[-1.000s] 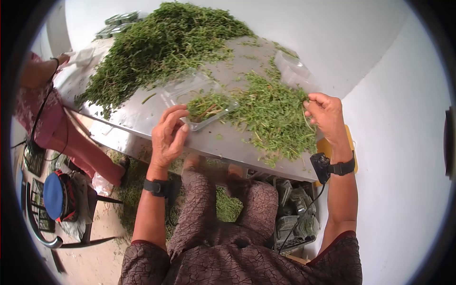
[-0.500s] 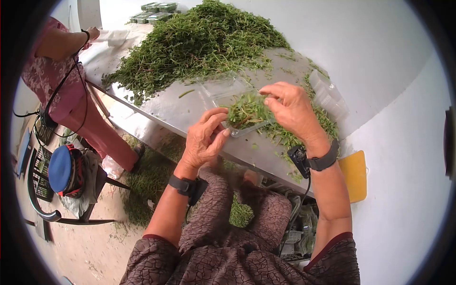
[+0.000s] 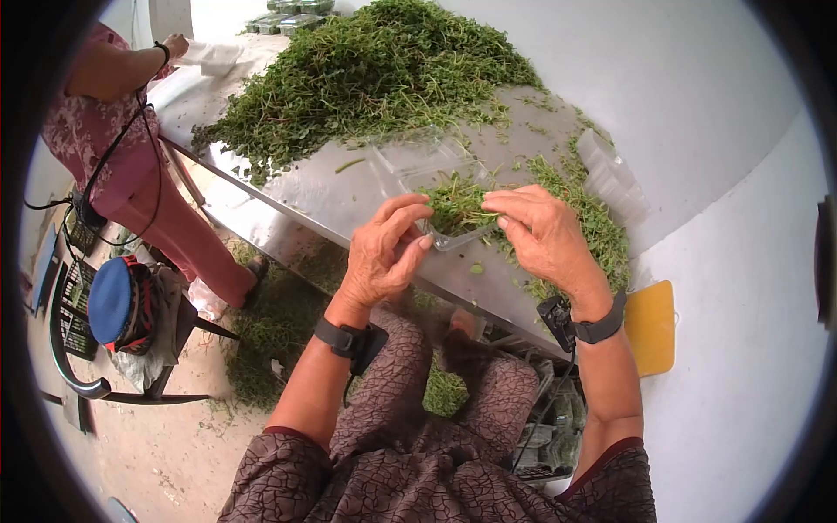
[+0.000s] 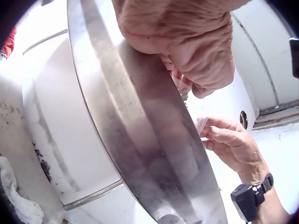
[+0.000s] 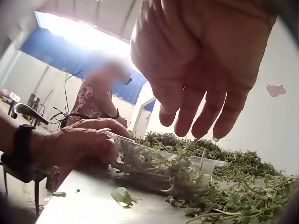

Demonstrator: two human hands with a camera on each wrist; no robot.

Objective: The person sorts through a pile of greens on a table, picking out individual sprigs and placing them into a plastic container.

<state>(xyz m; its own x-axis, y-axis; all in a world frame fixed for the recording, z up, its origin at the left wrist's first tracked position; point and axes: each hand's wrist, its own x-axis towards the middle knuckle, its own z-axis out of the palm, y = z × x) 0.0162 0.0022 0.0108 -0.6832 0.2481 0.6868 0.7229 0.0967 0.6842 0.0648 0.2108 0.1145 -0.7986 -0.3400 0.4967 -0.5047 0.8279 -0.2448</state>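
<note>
Right grip (image 3: 547,237) shifted from loose pile (image 3: 602,228) to clear box (image 3: 462,237), its hold indistinct, left grip (image 3: 382,254) pinching box corner, leafy green stems (image 3: 453,200) inside.

Glare streaks the table (image 3: 301,187); the left wrist view is washed out; head-view edges curve darkly.

glossy metal table (image 3: 305,196), smooth plastic container (image 5: 135,151)

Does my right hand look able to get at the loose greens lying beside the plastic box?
Likely yes: the right hand is close beside the loose greens, and nothing visible blocks the way.
</note>
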